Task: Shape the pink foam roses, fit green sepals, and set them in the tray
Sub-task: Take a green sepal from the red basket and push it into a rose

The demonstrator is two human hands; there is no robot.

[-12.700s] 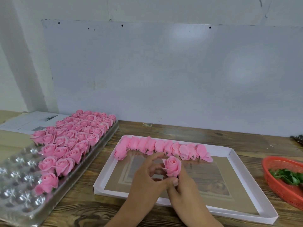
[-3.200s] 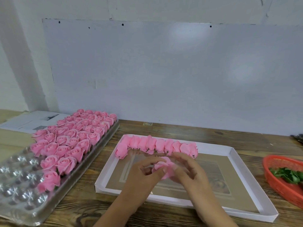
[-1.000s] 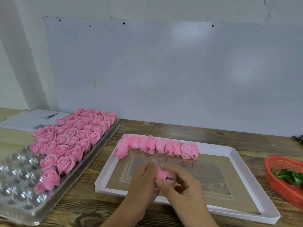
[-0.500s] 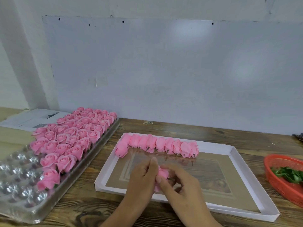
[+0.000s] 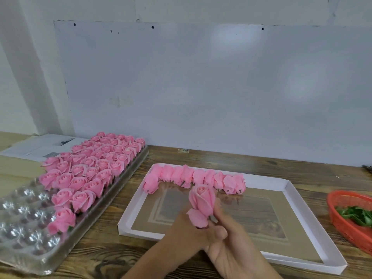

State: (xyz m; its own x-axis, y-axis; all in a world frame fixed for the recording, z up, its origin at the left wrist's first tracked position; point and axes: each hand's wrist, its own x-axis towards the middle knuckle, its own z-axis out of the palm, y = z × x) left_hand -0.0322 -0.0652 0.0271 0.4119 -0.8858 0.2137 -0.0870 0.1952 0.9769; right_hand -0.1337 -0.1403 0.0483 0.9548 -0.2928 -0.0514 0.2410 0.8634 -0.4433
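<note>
I hold one pink foam rose [image 5: 202,205] upright over the white shallow box [image 5: 292,199], its bloom facing up and one outer petal hanging loose at the lower left. My left hand [image 5: 193,232] grips its base with thumb and fingers. My right hand [image 5: 231,240] pinches the same base from the right. A row of several unshaped pink rose buds [image 5: 196,178] lies along the box's far edge. The clear plastic cell tray [image 5: 26,234] at the left holds several finished roses [image 5: 92,168]. Green sepals [image 5: 356,215] lie in a red basket [image 5: 342,224] at the right.
The near cells of the clear tray hold no roses. Printed paper sheets [image 5: 38,147] lie behind the tray. A white board [image 5: 201,87] leans on the wall behind the wooden table [image 5: 100,256].
The rose was held low and on its side between both hands; now it stands upright and higher, its bloom turned up. The camera view shifted slightly.
</note>
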